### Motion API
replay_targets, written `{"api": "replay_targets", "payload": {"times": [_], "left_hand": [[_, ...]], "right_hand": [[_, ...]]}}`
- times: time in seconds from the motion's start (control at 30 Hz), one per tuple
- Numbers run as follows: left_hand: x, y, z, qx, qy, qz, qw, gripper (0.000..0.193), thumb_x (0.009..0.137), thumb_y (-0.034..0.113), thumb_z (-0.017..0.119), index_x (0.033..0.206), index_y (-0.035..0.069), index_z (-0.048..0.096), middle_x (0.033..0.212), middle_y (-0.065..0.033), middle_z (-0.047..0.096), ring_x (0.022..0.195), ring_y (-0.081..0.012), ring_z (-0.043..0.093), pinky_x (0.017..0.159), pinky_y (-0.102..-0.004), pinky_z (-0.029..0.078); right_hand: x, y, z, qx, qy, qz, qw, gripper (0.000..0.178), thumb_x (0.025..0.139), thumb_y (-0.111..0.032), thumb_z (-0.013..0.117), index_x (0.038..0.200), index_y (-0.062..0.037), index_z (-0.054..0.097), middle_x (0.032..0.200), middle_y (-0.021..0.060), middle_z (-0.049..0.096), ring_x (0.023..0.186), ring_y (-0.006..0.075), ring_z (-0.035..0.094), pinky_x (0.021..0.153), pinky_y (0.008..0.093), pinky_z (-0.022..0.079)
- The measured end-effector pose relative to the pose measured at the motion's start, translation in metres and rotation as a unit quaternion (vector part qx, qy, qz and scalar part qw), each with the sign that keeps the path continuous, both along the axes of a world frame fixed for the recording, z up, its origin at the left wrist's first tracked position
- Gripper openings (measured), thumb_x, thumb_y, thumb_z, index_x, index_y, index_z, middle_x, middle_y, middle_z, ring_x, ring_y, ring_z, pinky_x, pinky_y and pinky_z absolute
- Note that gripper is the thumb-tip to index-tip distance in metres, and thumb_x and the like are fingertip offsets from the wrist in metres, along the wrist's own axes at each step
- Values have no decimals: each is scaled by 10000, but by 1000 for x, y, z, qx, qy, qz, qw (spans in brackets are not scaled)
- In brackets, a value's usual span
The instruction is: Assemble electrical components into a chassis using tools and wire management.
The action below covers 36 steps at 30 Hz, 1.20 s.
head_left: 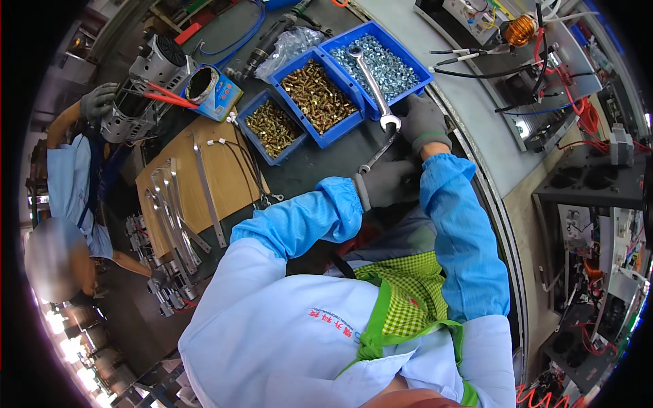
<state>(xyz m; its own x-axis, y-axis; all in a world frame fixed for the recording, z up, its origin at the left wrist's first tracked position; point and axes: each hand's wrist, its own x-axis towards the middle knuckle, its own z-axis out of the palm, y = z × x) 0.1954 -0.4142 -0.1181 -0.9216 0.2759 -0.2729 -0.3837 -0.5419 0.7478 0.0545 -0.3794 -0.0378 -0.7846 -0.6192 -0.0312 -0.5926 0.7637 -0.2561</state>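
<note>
My left hand (389, 183), in a grey glove, is closed below the bins, near the bench edge; its fingertips and whatever they hold are hidden in shadow. A small wrench (378, 155) lies beside it, with its ring end near my left wrist and its other end by my right hand. My right hand (424, 122), also gloved, is bent near the corner of a blue bin (425, 83) of silver nuts; its fingertips are not clear. Across those nuts and the bin's near wall rests a larger combination wrench (373, 83), its open jaw beside my right hand.
Two more blue bins hold brass-coloured bolts (317, 95) and smaller fasteners (272, 128). Left of them, metal strips (207, 187) and black cables (245, 160) lie on cardboard (235, 177). A power driver (269, 44) is behind. A co-worker (71, 183) stands left; wired assemblies (544, 75) stand right.
</note>
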Motion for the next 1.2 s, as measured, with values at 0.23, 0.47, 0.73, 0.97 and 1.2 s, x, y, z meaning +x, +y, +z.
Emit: {"api": "replay_targets", "payload": {"times": [0.23, 0.47, 0.73, 0.97, 1.2], "left_hand": [[-3, 3, 16, 67, 13, -7, 998, 316, 951, 255, 463, 1206, 72, 489, 1150, -78, 523, 1039, -242, 523, 937, -393, 455], [-7, 2, 58, 271, -136, 64, 951, 369, 937, 335, 496, 1207, 85, 474, 1118, -110, 531, 988, -236, 533, 894, -363, 462], [-2, 3, 46, 161, 47, 63, 984, 336, 961, 303, 456, 1184, 53, 477, 1092, -107, 521, 1011, -236, 546, 859, -323, 498], [-7, 1, 48, 234, -146, 48, 960, 365, 959, 336, 467, 1124, 11, 497, 1057, -111, 536, 959, -258, 584, 841, -356, 524], [-13, 0, 58, 222, -90, 56, 969, 415, 939, 364, 493, 1217, 57, 460, 1115, -110, 519, 998, -251, 548, 899, -407, 489]], "right_hand": [[-7, 1, -1, -7, -11, -15, 1000, 322, 713, -284, 672, 965, -83, 671, 1001, 138, 647, 942, 308, 627, 804, 415, 504], [-19, 64, 50, -341, -349, -14, 873, 162, 764, -117, 613, 891, -20, 640, 742, 54, 614, 686, 122, 575, 651, 286, 488], [40, 113, 56, -209, -137, 149, 957, 231, 759, -223, 665, 932, -70, 677, 927, 147, 634, 857, 318, 612, 767, 378, 490], [-29, 104, 27, -64, 47, 51, 996, 190, 768, -224, 632, 904, -107, 693, 907, 139, 619, 872, 327, 611, 750, 393, 490], [-41, 54, 26, 235, 77, 24, 969, 230, 798, -186, 540, 938, -102, 703, 996, 135, 660, 923, 313, 637, 747, 405, 522]]}}
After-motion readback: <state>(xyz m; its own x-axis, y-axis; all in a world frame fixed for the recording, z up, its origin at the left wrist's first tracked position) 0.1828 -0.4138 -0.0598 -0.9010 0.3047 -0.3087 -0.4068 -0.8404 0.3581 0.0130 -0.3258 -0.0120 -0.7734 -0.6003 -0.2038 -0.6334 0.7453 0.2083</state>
